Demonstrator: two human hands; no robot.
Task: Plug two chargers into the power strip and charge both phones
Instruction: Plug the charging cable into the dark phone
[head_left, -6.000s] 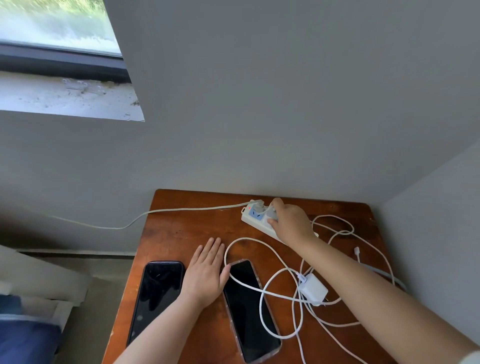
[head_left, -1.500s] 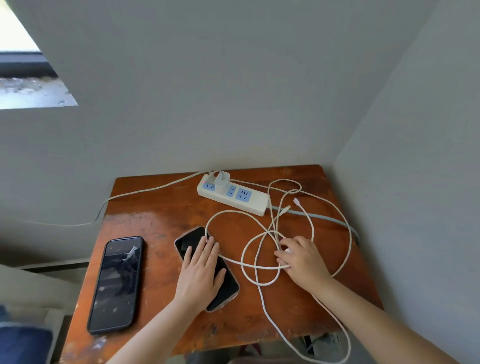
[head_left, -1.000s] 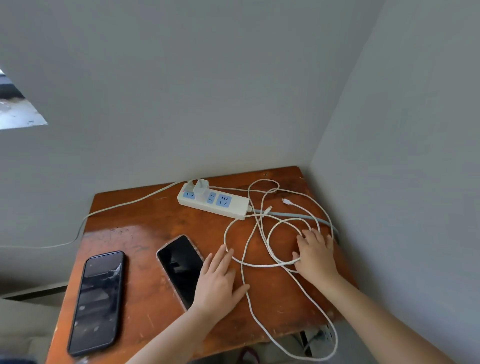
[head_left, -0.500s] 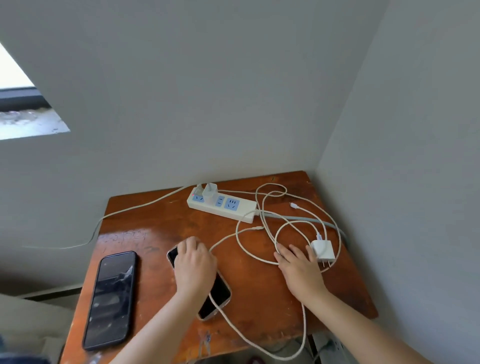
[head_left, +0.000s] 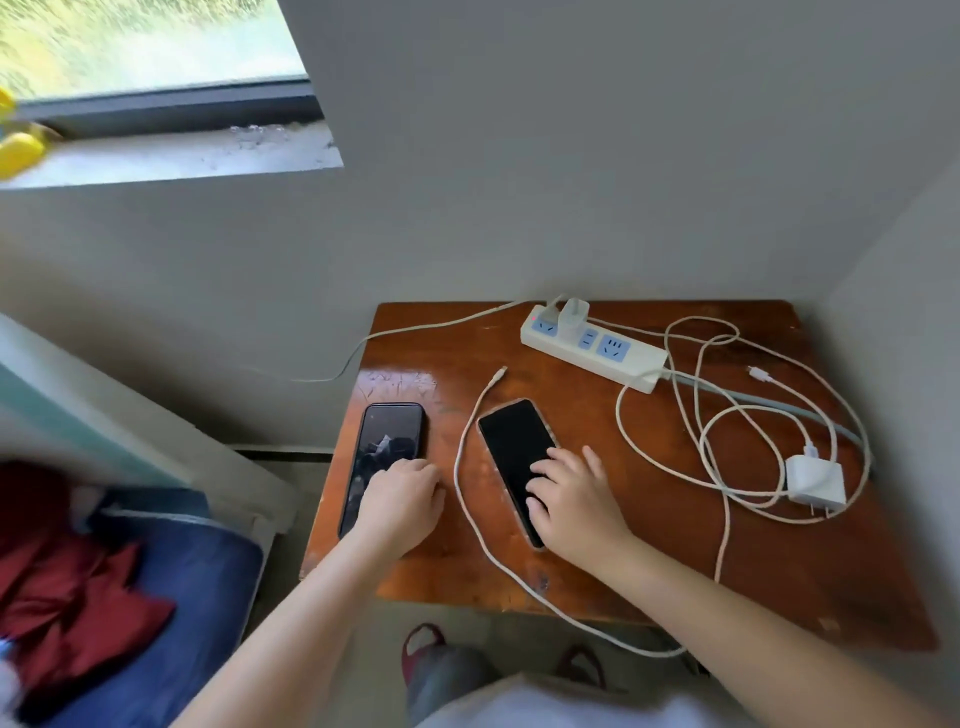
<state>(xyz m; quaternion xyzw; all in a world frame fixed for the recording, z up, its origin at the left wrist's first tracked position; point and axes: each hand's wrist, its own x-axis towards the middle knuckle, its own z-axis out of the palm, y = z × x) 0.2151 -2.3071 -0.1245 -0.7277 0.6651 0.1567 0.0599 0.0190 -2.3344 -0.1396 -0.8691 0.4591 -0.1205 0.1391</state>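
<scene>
Where hands rest, phones (head_left: 511, 447) lengthwise away.

Table (head_left: 571, 577): set in the wall corner, window (head_left: 145, 47) up to its left.
Power strip (head_left: 595, 347): at the table's back edge, one charger (head_left: 574, 314) plugged in near its left end.
Second charger (head_left: 814, 482): lies loose at the right, among cable loops (head_left: 727, 415).
Left phone (head_left: 387, 457): near the table's left edge.
Right phone (head_left: 517, 462): beside it, a cable end (head_left: 500, 372) between them, further back.
</scene>
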